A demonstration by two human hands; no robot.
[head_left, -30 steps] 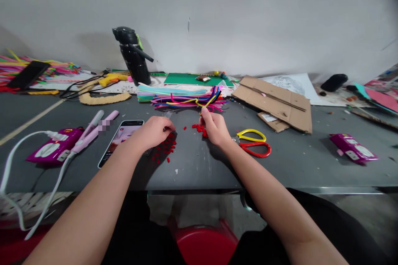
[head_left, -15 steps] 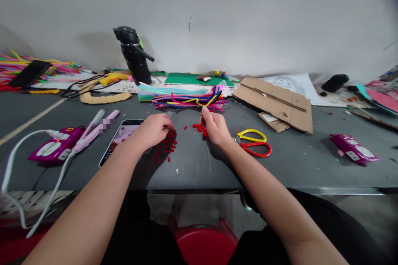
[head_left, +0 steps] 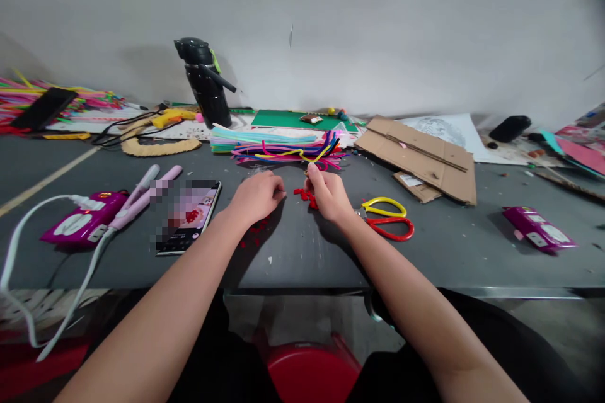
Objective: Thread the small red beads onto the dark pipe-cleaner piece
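My left hand (head_left: 259, 197) is low over the grey table, its fingers curled together at the tips. Whatever may be between those fingertips is too small to make out. Under and beside it lie loose small red pieces (head_left: 250, 238), partly hidden by the hand and its shadow. My right hand (head_left: 329, 194) is closed, with the thumb pressed on the forefinger; the thing it pinches is hidden. Against its left side shows a cluster of red pieces (head_left: 306, 196); whether they are held or lie on the table, I cannot tell. Scissors (head_left: 387, 217) with yellow and red handles lie right of this hand.
Bundled pipe cleaners (head_left: 283, 145) lie just beyond my hands. A phone (head_left: 189, 217) and a pink hair straightener (head_left: 142, 201) plugged into a purple power box (head_left: 85, 220) are at left. A black bottle (head_left: 204, 85) stands behind; cardboard (head_left: 425, 160) lies at right.
My left hand has moved right, towards my right hand, now covering a spot where a single red piece lay. The phone looks turned and shifted slightly. My right hand stays in place.
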